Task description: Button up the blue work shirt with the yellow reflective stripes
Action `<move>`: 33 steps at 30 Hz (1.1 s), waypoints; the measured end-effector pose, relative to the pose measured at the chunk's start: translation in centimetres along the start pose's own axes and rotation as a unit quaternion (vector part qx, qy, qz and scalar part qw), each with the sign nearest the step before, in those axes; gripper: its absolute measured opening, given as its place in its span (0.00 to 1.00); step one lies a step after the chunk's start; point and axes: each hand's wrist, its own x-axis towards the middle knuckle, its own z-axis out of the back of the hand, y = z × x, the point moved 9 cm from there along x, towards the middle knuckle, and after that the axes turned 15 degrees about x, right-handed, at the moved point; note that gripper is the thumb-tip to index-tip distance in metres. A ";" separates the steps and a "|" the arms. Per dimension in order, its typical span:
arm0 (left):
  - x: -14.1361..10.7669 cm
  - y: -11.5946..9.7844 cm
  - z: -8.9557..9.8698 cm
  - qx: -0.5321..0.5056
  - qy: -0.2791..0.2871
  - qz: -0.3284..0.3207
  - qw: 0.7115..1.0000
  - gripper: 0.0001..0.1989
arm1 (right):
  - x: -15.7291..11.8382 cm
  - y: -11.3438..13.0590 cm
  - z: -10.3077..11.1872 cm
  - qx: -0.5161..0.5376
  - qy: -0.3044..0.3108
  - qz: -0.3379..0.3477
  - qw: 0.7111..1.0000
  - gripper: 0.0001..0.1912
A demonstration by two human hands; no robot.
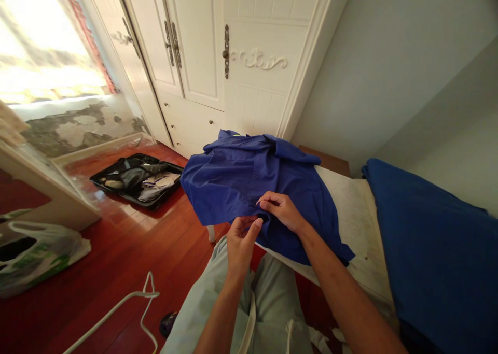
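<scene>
A dark blue button-front shirt [241, 178] lies spread over a narrow white padded surface [346, 198] in front of me. At its near edge my left hand [244, 235] pinches the fabric between thumb and fingers. Just above and to the right, my right hand [280, 209] is closed in a pinch on the same front edge of the shirt. A small button [255, 176] shows on the front, farther up. What lies exactly between my fingertips is too small to make out.
A white wardrobe [257, 43] stands behind the shirt. An open black suitcase [155, 201] with clothes lies on the red wooden floor [175, 250]. At left are a plastic bag [50, 250] and a white hanger [116, 305]. Blue cloth [436, 229] lies at right.
</scene>
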 end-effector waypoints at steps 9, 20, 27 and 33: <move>1.1 -0.8 -0.3 0.046 -0.016 -0.040 0.998 0.14 | -0.3 -0.8 0.1 0.077 -0.023 -0.059 0.995 0.24; -0.2 -2.0 -0.2 0.148 -0.008 -0.106 0.983 0.12 | -0.4 -1.6 -0.8 0.110 0.046 -0.077 0.990 0.28; -0.4 -2.1 0.0 0.198 -0.043 -0.133 0.970 0.11 | -0.3 -1.6 -0.6 0.099 0.032 -0.081 0.991 0.28; -0.7 -2.3 0.0 0.148 -0.018 -0.094 0.984 0.14 | -0.2 -1.6 -0.2 0.121 0.028 -0.092 0.988 0.26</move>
